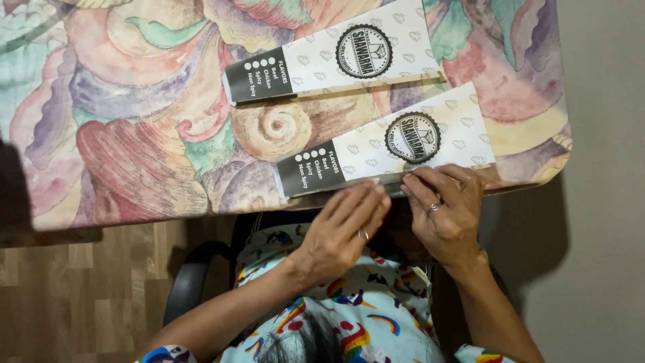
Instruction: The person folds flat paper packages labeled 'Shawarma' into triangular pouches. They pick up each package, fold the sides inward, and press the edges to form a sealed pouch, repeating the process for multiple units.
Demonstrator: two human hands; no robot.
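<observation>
Home setting, floral tablecloth [134, 134], wood-pattern floor [80, 289], chair [185, 282]

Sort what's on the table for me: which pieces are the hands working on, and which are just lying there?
In hand:
- near paper sleeve, white with a black end, at the table edge
- left hand, flat along its lower edge
- right hand, fingertips on the same edge

Lying about:
- far paper sleeve, same kind, untouched
- patterned tablecloth
- chair armrest

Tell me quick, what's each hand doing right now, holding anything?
Left hand: flat, fingers pressing the near edge of the nearer paper sleeve; not gripping.
Right hand: fingers curled, fingertips on that sleeve's near edge; whether it pinches the paper cannot be told.
</observation>
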